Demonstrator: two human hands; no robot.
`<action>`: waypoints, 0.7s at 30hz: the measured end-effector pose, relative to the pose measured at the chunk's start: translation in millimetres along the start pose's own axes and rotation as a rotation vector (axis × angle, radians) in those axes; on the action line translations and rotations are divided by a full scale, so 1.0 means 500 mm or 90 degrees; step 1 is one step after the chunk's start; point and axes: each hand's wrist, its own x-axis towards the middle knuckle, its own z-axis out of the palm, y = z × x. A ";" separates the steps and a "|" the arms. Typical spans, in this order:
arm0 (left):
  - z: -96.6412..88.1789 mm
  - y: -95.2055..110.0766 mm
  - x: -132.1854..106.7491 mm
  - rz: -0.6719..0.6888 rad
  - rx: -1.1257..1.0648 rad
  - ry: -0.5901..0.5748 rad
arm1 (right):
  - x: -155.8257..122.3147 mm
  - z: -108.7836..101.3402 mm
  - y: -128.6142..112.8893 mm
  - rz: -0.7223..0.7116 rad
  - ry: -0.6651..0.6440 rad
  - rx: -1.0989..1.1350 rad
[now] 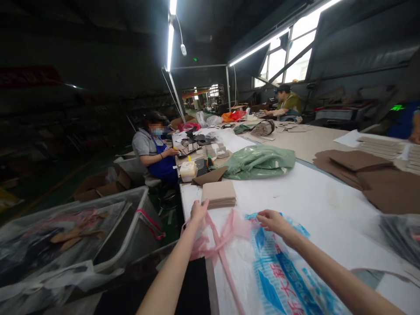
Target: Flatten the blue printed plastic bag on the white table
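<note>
Plastic (236, 226) lies between left hand (198, 211) and right hand (274, 221); I cannot tell either grip.

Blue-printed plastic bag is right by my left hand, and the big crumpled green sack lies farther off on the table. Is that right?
Not quite: the head view shows the blue-printed plastic bag by your right hand, not your left hand. The crumpled green sack does lie farther off on the table.
</note>
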 end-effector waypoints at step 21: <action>0.046 -0.103 0.167 -0.005 0.106 -0.117 | 0.331 0.224 -0.053 0.220 0.112 0.256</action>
